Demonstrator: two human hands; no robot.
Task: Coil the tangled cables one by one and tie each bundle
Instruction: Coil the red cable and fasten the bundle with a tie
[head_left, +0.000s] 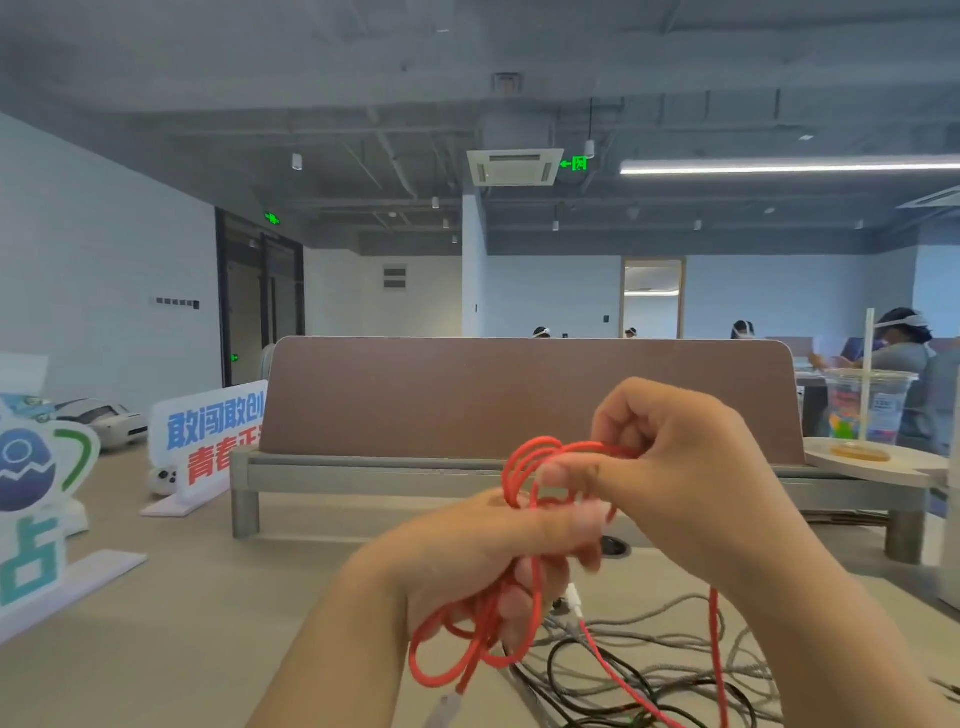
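Observation:
A red cable (524, 462) is wound in several loops, held up above the desk between both hands. My left hand (483, 551) grips the middle of the coil, with loops sticking out above and hanging below it. My right hand (685, 467) pinches a red strand at the coil's upper right. A loose red length (717, 654) drops from the right hand to the desk. Under the hands lies a tangle of grey and black cables (649, 670), with a white plug (573, 597) near its top.
A brown divider panel (467, 400) stands across the back of the desk (208, 623). Standing signs (208, 441) are on the left. A plastic drink cup with a straw (865, 405) sits on a round tray at the right. People sit beyond the divider.

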